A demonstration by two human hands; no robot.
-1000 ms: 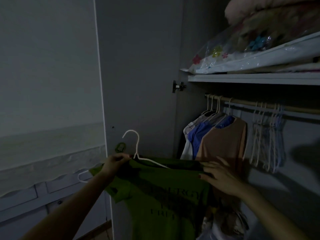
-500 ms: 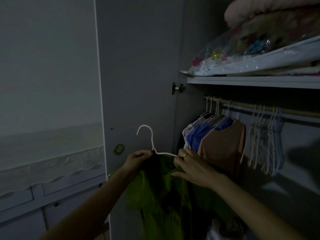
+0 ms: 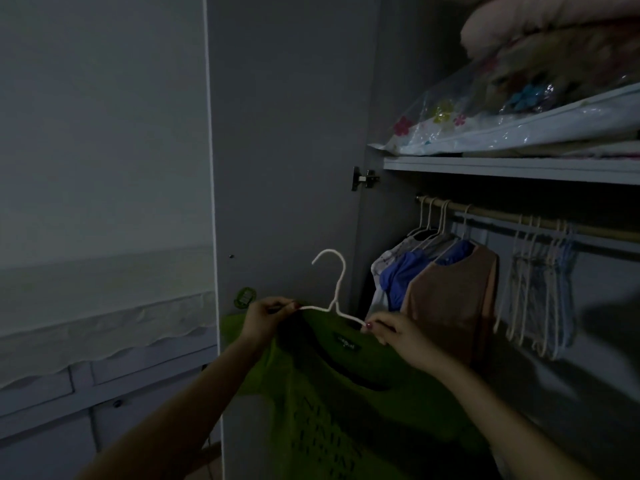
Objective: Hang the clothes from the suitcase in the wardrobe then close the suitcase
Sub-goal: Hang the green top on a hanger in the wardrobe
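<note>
I have the green shirt (image 3: 346,403) in the lower centre of the frame, draped on a white hanger (image 3: 334,289) whose hook stands up free above the collar. My left hand (image 3: 266,318) pinches the left arm of the hanger together with the shoulder cloth, and my right hand (image 3: 398,336) pinches the right arm the same way. Holding both ends like this keeps the wire level and lets me seat the neckline evenly, so I judge the shirt is being settled on the hanger ahead of the lift to the rail.

The rail (image 3: 519,221) runs across the right of the frame under the shelf (image 3: 502,168), well above and to the right of the hook. Toward its left end hang a white garment, a blue top (image 3: 401,275) and a tan top (image 3: 457,299); further right a bunch of empty hangers (image 3: 540,289) dangles. The bare stretch between the tan top and that bunch looks the easiest slot. The open wardrobe door (image 3: 287,150) stands just behind my hands. Bagged bedding (image 3: 519,109) fills the shelf. The suitcase is out of view.
</note>
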